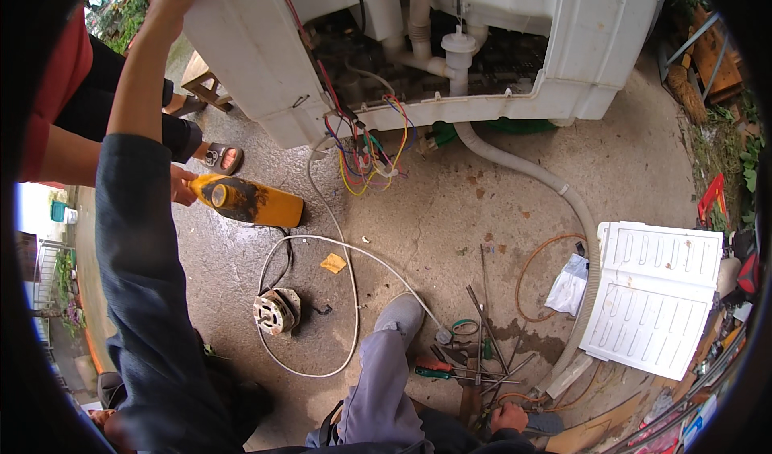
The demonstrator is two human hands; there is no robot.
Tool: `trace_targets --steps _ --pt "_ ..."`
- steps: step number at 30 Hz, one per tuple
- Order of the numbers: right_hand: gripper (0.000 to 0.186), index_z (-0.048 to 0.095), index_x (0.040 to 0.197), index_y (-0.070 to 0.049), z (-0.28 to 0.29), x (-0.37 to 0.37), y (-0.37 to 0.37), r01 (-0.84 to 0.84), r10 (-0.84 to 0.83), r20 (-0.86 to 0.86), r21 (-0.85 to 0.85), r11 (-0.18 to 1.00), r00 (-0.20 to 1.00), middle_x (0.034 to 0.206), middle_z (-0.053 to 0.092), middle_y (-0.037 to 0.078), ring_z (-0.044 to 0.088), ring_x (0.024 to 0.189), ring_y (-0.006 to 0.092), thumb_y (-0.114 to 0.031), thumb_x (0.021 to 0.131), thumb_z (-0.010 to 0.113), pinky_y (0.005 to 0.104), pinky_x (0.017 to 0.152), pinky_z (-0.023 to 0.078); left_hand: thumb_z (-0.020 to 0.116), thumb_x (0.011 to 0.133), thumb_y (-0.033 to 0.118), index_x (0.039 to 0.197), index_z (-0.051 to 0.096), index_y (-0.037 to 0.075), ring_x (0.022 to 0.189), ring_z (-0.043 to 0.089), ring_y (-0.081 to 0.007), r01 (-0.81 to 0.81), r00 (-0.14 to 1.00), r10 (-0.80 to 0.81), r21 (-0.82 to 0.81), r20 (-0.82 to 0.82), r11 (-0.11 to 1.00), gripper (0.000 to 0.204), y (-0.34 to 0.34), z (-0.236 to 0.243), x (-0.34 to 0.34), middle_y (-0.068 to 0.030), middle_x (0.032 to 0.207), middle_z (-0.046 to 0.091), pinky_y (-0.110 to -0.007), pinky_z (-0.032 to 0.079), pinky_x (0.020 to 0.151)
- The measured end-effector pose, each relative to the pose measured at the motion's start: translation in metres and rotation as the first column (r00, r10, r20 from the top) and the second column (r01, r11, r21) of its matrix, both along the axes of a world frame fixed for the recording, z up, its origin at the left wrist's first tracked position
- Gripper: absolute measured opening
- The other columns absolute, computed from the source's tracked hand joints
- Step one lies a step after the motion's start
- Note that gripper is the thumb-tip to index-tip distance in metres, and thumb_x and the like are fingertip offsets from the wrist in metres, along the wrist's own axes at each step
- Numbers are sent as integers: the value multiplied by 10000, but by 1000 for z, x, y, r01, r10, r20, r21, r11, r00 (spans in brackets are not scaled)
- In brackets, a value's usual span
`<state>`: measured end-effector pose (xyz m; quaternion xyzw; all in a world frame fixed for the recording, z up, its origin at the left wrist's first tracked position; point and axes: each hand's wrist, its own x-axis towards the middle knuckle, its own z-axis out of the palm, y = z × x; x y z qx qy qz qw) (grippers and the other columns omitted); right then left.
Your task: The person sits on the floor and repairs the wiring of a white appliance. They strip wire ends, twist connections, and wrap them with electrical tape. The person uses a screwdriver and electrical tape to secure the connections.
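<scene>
My left arm reaches up the left side, and my left hand grips the upper left edge of a white washing machine housing; some fingers run out of view. The machine's underside shows grey drain pipes and a bundle of coloured wires hanging out. Low down, my right hand is closed beside the end of a grey corrugated hose; what it holds, if anything, is hidden. Near it lie screwdrivers, several metal rods and a roll of green tape.
At left, another person's hand holds a stained yellow jug. A motor lies on wet concrete beside a looped grey cable. A white slotted panel, a plastic bag and a wooden stool stand around.
</scene>
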<state>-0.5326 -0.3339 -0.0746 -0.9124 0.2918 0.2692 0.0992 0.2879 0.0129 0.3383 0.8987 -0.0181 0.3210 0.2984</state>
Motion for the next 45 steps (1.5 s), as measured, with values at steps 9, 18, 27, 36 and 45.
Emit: trace_targets --steps 9,18,27,36,45 --pt "247 592 735 -90 -13 -12 -2 13 -14 -94 -5 1000 995 714 562 139 561 701 357 -295 864 643 518 700 448 941 709 423 1651 -78 224 1569 7 -413 8 1000 -7 -19 29 1000 1402 -9 -4 -9 -329 1668 -47 -474 197 1254" --pt "224 582 734 -84 1 2 0 -7 7 -72 -1 1000 997 728 601 146 614 751 367 -268 825 671 513 701 483 941 715 418 1649 -87 230 1570 -46 -405 -4 1000 4 21 14 1000 1402 3 -2 4 -319 1670 -95 -470 159 1265" --pt "212 593 703 -78 -6 -5 0 -15 15 28 -22 1000 999 699 586 139 596 701 362 -258 770 681 505 667 450 936 722 426 1646 -102 227 1567 -68 -417 29 999 -29 5 -17 1000 1404 -1 0 -2 -348 1655 -109 -486 141 1263" --pt "234 601 736 -98 -13 -10 -1 2 -4 -113 -22 1000 994 732 584 127 588 746 356 -297 835 672 505 700 449 935 710 467 1640 -125 239 1552 -104 -451 16 999 -17 29 33 999 1429 8 -5 5 -374 1635 -154 -508 145 1256" --pt "243 597 742 -104 -7 -10 -5 22 -23 -95 -11 1000 995 744 578 121 579 747 353 -308 848 676 518 720 454 942 689 489 1638 -129 275 1548 -86 -472 50 999 -51 -49 -12 998 1447 -2 -10 -2 -367 1637 -163 -522 164 1250"
